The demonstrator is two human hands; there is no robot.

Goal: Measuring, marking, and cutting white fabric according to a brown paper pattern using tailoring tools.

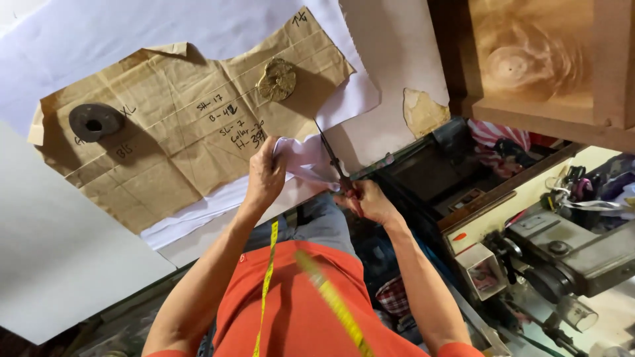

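— Tape (268,277) hangs closest to my lens, yellow, draped over the orange shirt (297,311), one strand straight, the other blurred. What do you read past it?

— Both hands are up at the table edge. I see the right hand (370,201) closed around the scissors (333,158), fingers wrapped on the handles.

— Which way do the scissors point?

— Their long axis runs on a diagonal, handles low at the right hand, tip up and slightly left, away from the body, toward the brown paper pattern (192,125). I cannot tell how far the blades are parted; they look like one thin dark line.

— And the left hand?

— I see the left hand (266,175) clenched on a bunch of white cloth (301,162), lifting it just beside the blades. The blades touch or cut into that cloth at the pattern's lower right edge.

— What holds the pattern down?

— Two weights rest on it: a dark ring (94,121) near its left end, a brassy disc (277,79) near its upper right. White cloth lies under the pattern and shows around its edges.

— Anything off to the side?

— I see a sewing machine (569,258) at the right, well apart from the hands, below a wooden shelf (549,66).
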